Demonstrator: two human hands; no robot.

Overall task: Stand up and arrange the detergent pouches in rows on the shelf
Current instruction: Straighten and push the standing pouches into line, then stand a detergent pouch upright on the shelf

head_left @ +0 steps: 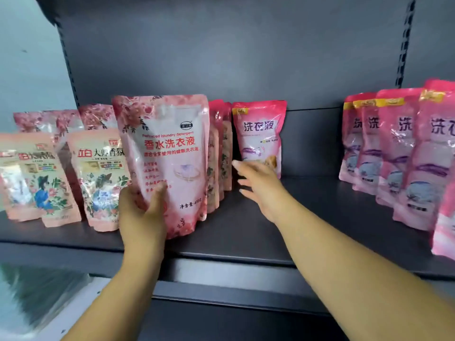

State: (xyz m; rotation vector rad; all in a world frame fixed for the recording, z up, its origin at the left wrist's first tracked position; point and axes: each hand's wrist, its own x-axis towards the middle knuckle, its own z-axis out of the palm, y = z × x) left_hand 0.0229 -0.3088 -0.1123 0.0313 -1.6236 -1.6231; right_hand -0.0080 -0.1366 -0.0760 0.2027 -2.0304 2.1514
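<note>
My left hand (pixel 141 212): I hold the big pink pouch (pixel 170 163) by its bottom corner, thumb in front, fingers curled behind. It stands up at the front of the shelf (pixel 234 232).
My right hand (pixel 261 183): fingers spread, holding nothing, just past my pouch.
Flower pouches (pixel 98 178): standing left of my grip.
Pink pouch (pixel 259 136): standing at the back, just behind my right fingertips.
Pink row (pixel 398 153): far right of both hands.
</note>
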